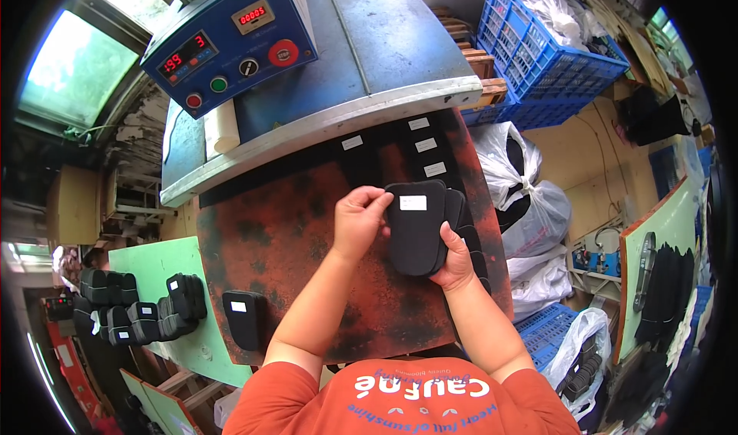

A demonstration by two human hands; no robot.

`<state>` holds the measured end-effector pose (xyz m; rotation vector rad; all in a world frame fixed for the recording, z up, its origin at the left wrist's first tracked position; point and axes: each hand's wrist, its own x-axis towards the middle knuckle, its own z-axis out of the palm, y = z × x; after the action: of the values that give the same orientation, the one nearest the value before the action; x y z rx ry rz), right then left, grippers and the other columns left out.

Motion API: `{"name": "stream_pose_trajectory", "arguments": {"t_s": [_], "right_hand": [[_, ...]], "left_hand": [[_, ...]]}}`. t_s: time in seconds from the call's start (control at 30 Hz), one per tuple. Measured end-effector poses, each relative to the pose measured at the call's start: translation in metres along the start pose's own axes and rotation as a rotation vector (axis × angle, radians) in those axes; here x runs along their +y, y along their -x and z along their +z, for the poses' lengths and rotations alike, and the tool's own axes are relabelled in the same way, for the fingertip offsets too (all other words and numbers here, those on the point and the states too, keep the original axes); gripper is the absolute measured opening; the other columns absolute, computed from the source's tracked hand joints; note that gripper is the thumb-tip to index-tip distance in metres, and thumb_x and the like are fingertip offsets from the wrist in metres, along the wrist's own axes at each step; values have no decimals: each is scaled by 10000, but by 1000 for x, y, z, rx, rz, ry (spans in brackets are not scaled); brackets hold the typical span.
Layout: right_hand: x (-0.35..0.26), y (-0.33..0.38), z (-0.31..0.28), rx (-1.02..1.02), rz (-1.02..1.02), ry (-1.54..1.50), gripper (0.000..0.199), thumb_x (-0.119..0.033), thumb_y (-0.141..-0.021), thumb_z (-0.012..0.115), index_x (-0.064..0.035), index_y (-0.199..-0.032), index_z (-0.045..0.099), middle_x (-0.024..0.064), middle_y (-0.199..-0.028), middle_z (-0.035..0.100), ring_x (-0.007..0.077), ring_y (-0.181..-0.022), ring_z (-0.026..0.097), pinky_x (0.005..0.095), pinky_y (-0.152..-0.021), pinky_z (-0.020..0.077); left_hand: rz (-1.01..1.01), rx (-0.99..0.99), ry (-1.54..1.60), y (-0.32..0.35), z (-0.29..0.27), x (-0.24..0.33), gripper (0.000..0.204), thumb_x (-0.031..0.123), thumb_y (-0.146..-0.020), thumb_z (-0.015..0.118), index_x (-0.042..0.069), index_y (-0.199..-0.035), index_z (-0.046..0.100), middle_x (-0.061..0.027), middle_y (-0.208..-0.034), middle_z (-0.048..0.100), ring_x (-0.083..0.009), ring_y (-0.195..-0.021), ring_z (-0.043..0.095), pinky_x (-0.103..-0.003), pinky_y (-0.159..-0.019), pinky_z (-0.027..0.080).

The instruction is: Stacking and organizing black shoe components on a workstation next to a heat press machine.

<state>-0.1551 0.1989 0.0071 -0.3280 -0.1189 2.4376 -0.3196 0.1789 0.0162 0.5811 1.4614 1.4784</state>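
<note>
A small stack of black, rounded fabric-like pads (417, 243) is held up over the reddish, dark-stained plate (261, 258). On the top pad lies a white label (413, 203). My left hand (360, 218) pinches the stack's upper left corner between thumb and fingers. Gripping the lower right edge is my right hand (455, 262), thumb in front and fingers mostly hidden behind. More black pads (467, 227) show just right of the stack, partly covered by it. Several labelled black pads (427, 144) lie along the plate's far edge, partly under the blue machine (346, 50).
A separate labelled black pad pile (244, 323) sits at the plate's near left corner. Bundled black pads (142, 312) crowd the green board (165, 262) at left. A control box (231, 46) stands above. Blue crates (550, 58) and white plastic bags (530, 196) are at right.
</note>
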Motion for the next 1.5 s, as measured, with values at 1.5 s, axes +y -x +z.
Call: {"name": "stream_pose_trajectory", "arguments": {"t_s": [1.5], "right_hand": [[21, 9, -3, 223, -182, 429, 377, -51, -860, 591, -55, -1218, 475, 53, -1121, 568, 155, -1007, 556, 284, -871, 461]], "left_hand": [[97, 122, 14, 20, 15, -28, 142, 55, -823, 643, 6, -942, 583, -7, -786, 599, -53, -622, 532, -180, -526, 438]]}}
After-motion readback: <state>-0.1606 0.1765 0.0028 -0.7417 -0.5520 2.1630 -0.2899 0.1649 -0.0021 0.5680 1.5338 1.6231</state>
